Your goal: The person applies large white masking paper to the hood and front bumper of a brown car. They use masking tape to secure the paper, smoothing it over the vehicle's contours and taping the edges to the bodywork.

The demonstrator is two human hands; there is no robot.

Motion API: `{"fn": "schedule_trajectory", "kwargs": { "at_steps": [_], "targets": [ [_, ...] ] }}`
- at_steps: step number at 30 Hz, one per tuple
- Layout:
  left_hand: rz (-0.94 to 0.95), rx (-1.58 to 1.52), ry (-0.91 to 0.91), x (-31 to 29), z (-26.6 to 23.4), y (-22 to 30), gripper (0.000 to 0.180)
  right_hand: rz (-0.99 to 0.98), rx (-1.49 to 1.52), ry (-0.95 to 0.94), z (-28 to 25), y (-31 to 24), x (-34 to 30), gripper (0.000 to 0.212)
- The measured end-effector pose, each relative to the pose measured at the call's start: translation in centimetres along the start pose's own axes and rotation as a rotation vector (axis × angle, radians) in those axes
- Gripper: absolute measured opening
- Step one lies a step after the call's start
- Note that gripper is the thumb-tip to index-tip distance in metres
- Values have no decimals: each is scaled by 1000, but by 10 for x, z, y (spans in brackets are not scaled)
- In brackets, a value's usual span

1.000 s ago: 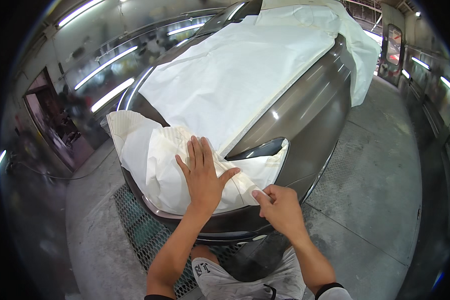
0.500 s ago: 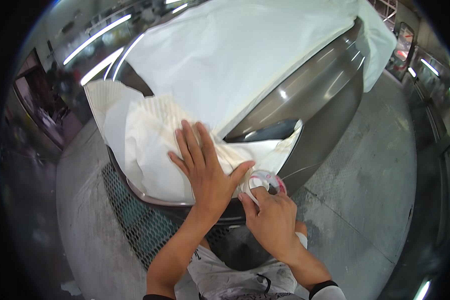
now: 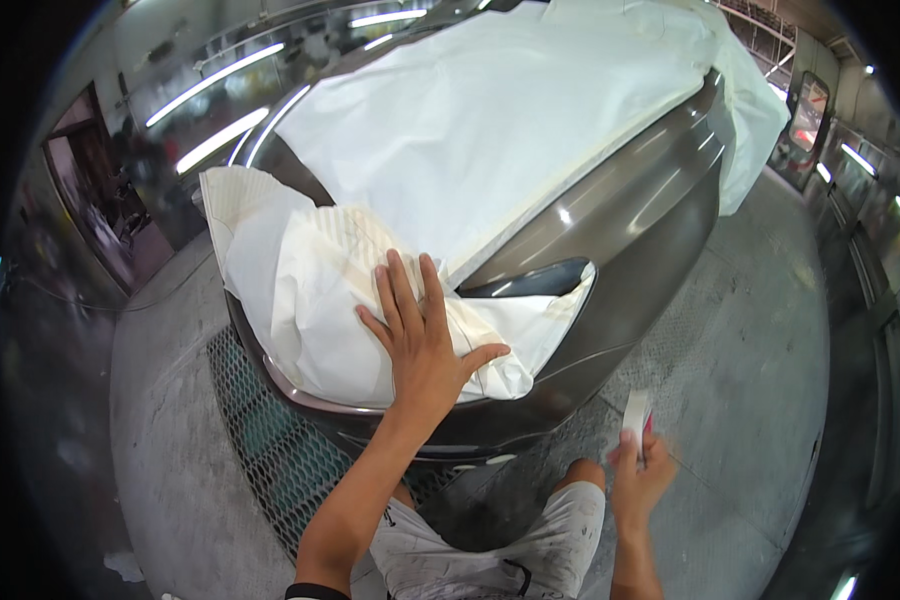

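My left hand (image 3: pixel 422 362) lies flat with its fingers spread, pressing on crumpled white masking paper (image 3: pixel 320 320). The paper covers the front corner of a dark grey-brown car (image 3: pixel 638 262), and its right end is folded over part of the headlight (image 3: pixel 532 279). Away from the car, low on the right, my right hand (image 3: pixel 640 488) grips a roll of masking tape (image 3: pixel 633 412). The roll is pale with a little red showing, and is seen nearly edge-on. Slight blur softens the fingers of that hand.
A large white cover (image 3: pixel 500 120) drapes over the hood and hangs down at the far right. Green metal grating (image 3: pixel 260 420) lies in the grey floor (image 3: pixel 730 420) at the left. A doorway (image 3: pixel 95 185) opens at the far left, and bright tube lights line the walls.
My right hand has pulled back from the bumper to the lower right, carrying the tape roll away from the paper. My left hand still presses the paper. The view has shifted slightly.
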State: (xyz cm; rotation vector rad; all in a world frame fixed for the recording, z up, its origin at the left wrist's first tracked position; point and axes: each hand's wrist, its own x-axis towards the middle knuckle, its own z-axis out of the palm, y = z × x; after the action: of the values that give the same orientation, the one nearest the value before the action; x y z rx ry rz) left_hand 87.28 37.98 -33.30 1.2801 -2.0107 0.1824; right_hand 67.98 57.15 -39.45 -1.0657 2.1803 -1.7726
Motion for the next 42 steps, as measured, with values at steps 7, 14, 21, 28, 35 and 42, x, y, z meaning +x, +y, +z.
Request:
{"fn": "schedule_trajectory", "kwargs": {
  "at_steps": [7,14,21,28,35,42],
  "targets": [
    [13,-44,44,-1,-3,-1,113,323,-65,-244,-19,126,-97,29],
    [18,-55,54,18,-20,-19,76,237,54,-343,-29,117,-124,30],
    [-54,-143,24,23,-28,-12,71,217,-233,-208,-43,135,-92,51],
    [135,-37,127,30,-11,-8,64,311,-47,-225,-33,121,-85,43],
    [166,-100,89,31,-26,-29,71,122,-46,-287,-35,157,-107,27],
    [96,121,108,45,-36,-59,68,254,-195,-317,-39,156,-107,43]
  ]
}}
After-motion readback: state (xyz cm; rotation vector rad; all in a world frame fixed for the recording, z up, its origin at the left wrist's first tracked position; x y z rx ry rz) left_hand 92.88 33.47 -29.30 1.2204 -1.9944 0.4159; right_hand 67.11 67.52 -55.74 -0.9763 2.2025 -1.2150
